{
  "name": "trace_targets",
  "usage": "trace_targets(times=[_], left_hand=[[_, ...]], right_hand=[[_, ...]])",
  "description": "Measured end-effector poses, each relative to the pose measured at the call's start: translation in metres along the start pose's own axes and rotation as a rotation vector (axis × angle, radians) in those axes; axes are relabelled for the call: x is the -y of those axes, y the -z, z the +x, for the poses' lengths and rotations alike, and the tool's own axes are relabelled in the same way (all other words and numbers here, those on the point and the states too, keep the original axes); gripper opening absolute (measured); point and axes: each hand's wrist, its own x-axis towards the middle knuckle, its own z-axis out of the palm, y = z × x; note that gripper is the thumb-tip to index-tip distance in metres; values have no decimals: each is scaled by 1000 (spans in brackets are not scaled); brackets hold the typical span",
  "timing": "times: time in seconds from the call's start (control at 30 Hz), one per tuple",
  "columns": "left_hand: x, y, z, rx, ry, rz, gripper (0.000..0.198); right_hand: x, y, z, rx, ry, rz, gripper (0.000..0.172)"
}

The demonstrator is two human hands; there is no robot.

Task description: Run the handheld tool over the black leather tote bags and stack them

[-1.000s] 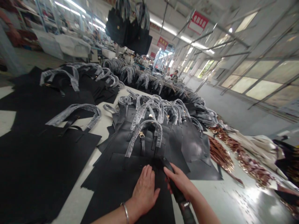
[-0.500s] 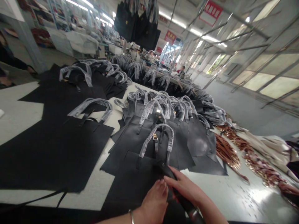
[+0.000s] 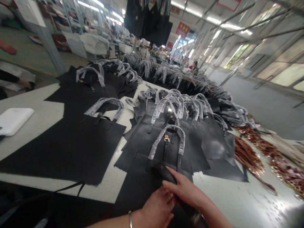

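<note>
My right hand [image 3: 185, 186] is closed around a long black handheld tool [image 3: 165, 171] whose exact kind I cannot make out. The tool slants from the lower right up over a black bag panel [image 3: 135, 180]. Right beside it, my left hand [image 3: 158, 204] has its fingers curled in over the panel; what they grip is hidden. A metal bangle [image 3: 130, 218] circles the left wrist. Just beyond the tool, a plastic-wrapped handle [image 3: 155, 142] arches up from the panel, with a strap and gold buckle [image 3: 166, 138] behind it.
More black bag panels with wrapped handles lie in piles ahead and on the left [image 3: 71, 148]. Brown straps with gold rings [image 3: 249, 155] lie at right on the pale table [image 3: 228, 196]. A white object [image 3: 15, 120] sits at the left edge. Another person's hand [image 3: 8, 47] shows at far left.
The view has swung left, so everything sits further right and the white object shows more fully. My left hand's fingers are more curled and turned down; the tool's head lies slightly further left over the panel.
</note>
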Motion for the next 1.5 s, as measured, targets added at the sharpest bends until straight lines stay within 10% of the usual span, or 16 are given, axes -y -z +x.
trace_targets(times=[0.37,0.57,0.8,1.5], left_hand=[[72,31,0,-484,503,160,42],[108,71,31,-323,521,314,12],[116,76,34,-243,370,418,25],[128,78,50,-396,493,-458,16]], right_hand=[[-17,7,-11,-271,-38,40,77],[-22,1,-19,-185,-88,70,77],[-16,-10,-17,-140,-60,121,75],[11,-10,-11,-2,-6,301,67]])
